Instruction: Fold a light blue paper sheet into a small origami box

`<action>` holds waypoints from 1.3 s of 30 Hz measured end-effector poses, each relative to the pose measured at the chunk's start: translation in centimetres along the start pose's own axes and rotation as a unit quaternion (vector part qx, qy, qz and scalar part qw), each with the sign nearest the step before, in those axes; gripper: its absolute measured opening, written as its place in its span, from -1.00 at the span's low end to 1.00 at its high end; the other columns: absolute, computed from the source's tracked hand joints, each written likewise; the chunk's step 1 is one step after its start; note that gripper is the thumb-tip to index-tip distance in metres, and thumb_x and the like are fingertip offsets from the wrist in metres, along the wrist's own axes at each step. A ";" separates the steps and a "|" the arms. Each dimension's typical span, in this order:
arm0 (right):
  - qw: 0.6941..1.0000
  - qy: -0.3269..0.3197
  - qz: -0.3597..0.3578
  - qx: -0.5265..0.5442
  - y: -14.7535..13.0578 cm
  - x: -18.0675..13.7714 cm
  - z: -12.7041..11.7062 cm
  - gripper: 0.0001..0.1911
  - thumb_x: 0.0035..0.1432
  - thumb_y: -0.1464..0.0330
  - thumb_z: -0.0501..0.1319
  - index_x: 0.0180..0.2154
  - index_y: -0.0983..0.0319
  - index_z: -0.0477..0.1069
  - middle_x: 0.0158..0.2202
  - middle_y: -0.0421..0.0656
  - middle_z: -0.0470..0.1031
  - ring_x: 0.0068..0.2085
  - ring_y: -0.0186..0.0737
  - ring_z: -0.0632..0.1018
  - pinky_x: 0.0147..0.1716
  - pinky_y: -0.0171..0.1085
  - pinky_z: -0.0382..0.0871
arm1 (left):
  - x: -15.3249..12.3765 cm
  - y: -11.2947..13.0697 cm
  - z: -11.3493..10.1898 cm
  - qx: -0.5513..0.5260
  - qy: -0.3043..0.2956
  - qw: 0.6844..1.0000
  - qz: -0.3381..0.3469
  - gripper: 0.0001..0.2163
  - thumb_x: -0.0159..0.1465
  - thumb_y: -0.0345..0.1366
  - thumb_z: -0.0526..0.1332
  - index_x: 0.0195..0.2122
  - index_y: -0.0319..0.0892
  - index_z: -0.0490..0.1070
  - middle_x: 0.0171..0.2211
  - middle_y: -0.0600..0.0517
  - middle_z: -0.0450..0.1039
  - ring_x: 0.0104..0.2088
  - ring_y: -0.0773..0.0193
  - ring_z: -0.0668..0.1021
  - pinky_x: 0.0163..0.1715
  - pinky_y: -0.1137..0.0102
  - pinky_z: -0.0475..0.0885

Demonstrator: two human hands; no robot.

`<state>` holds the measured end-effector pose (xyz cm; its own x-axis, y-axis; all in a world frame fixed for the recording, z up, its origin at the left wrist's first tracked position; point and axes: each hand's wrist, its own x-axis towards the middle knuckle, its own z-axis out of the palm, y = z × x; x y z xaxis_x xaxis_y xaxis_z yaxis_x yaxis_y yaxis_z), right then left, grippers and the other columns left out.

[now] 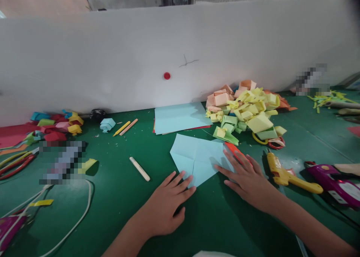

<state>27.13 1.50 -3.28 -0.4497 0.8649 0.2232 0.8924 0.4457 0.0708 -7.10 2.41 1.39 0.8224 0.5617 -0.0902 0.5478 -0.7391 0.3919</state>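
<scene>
Pressing flat on the green counter, both hands work a light blue paper sheet. The left hand lies open, fingertips on the sheet's near corner; the right hand lies open across its right edge, grasping nothing. Creases cross the sheet, so folding appears begun, far from finished. A heap of folded pieces sits beyond. No legible writing.
</scene>
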 end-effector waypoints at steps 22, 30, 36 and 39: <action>0.985 -0.105 0.046 0.129 1.5 -1.2 -1.6 -0.01 0.15 0.22 0.27 0.47 -0.02 -0.21 0.40 -0.07 0.23 0.33 0.25 0.31 0.18 0.22 0.33 | 0.2 -0.8 -1.4 -0.065 0.084 0.994 -0.041 -0.81 0.26 -0.30 0.38 -0.13 -0.10 0.46 -0.05 -0.02 0.52 0.08 0.07 0.52 0.24 0.10 0.34; 0.986 -0.120 -0.012 0.118 1.4 -1.5 -1.7 -0.38 0.30 0.20 0.17 0.35 -0.12 0.16 0.37 -0.17 0.28 0.30 0.20 0.35 0.19 0.27 0.22 | 0.2 -1.4 -0.5 0.006 0.104 0.994 -0.023 -0.75 0.34 -0.37 0.26 0.04 -0.08 0.47 0.02 -0.07 0.48 0.10 0.03 0.49 0.14 0.06 0.40; 0.980 -0.120 -0.032 0.156 0.5 -1.2 -2.8 -0.47 0.34 0.32 0.12 0.30 -0.13 0.27 0.27 -0.12 0.40 0.24 0.12 0.41 0.16 0.19 0.29 | 0.0 -2.4 -0.7 0.019 0.140 0.989 -0.046 -0.75 0.37 -0.37 0.18 0.04 -0.08 0.49 0.07 -0.09 0.47 0.13 0.04 0.48 0.14 0.08 0.42; 0.976 -0.107 -0.045 0.183 0.1 -1.1 -3.2 -0.50 0.37 0.30 0.11 0.29 -0.12 0.28 0.23 -0.10 0.41 0.21 0.08 0.42 0.15 0.15 0.33 | 0.2 -2.3 -0.6 0.032 0.148 0.986 -0.068 -0.72 0.37 -0.34 0.19 0.09 -0.09 0.47 0.09 -0.11 0.46 0.12 0.00 0.48 0.14 0.02 0.42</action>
<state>27.80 -0.14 -0.43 -0.5586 0.8291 0.0213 0.7928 0.5414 -0.2798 -8.26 4.45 0.98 0.6646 0.7346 0.1370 0.6664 -0.6656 0.3361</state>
